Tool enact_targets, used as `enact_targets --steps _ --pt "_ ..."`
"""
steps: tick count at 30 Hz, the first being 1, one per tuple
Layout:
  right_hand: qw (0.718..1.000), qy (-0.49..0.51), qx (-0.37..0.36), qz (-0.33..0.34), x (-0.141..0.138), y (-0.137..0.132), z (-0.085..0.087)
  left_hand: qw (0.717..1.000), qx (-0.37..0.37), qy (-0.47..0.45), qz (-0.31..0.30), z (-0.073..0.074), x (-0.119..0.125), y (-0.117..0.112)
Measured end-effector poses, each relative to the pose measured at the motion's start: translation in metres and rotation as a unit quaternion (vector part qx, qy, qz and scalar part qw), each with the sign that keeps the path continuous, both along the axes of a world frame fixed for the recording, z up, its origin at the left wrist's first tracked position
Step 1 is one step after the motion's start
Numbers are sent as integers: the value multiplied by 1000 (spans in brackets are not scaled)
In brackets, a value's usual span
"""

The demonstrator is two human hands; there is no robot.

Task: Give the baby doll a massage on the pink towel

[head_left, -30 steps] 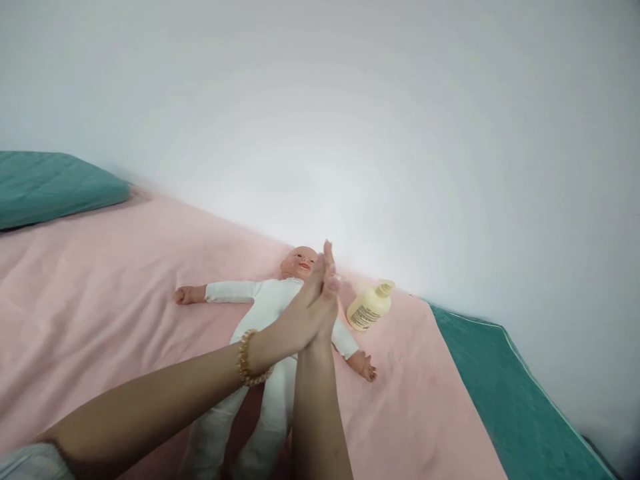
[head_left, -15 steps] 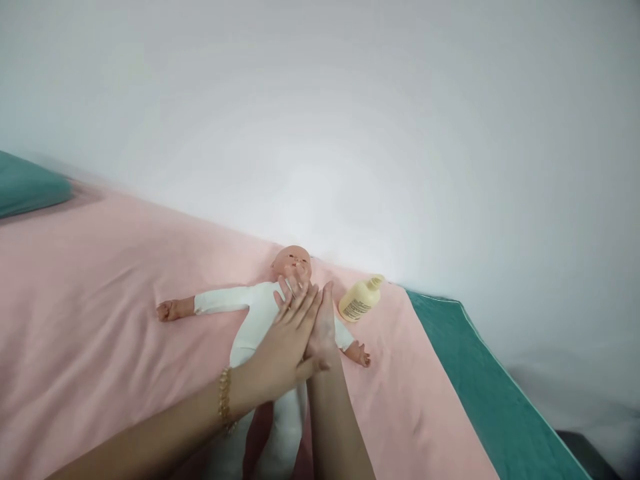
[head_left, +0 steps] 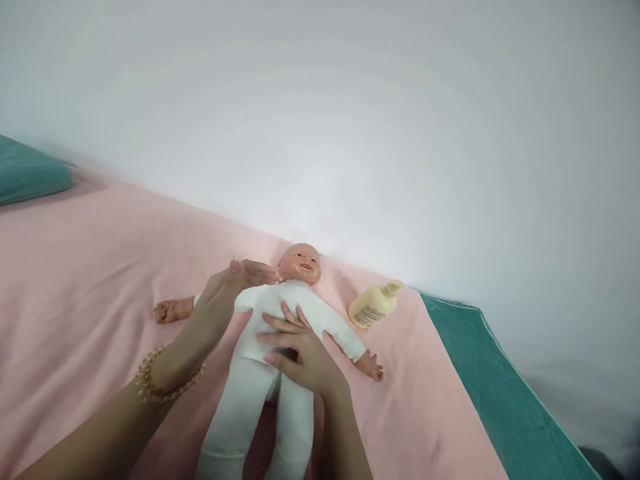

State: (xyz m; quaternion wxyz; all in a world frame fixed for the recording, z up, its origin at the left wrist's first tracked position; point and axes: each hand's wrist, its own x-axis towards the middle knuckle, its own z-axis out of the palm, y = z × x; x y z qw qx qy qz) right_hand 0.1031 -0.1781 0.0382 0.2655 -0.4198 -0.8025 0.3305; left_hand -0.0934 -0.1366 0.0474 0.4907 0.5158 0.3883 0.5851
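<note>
A baby doll in a white sleepsuit lies on its back, arms spread, on the pink sheet of a bed. The right hand lies open and flat on the doll's belly, fingers spread. The left hand, wearing a bead bracelet, is open over the doll's shoulder, fingertips near its chin; contact cannot be told. A cream lotion bottle lies on its side just beside the doll's other arm. A teal pillow sits far left.
</note>
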Motion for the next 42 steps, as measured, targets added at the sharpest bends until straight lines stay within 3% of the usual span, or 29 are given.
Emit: enact_targets --steps 6,9,14,16,19,25,35,39,42 --pt "987 -145 22 -63 2 17 -23 999 15 35 -20 -10 5 2" --pt "976 -173 15 -129 13 24 -33 989 36 108 -96 -6 9 -5" --pt "952 -208 8 -223 30 27 -41 913 85 230 -326 -4 16 -11" --pt "937 -235 3 -257 36 28 -42 890 91 262 -363 -11 23 -10" --pt "920 -266 -10 -286 43 29 -43 871 138 297 -367 -28 34 -4" --pt "915 -277 -8 -294 46 29 -43 846 224 369 -313 -57 40 13" --pt "909 -292 -20 -296 43 27 -39 817 227 526 -71 -71 35 22" --pt "894 -337 -33 -294 35 19 -24 783 185 591 53 -79 28 31" --pt "920 -316 -34 -230 24 6 -4 749 180 630 99 -83 20 38"
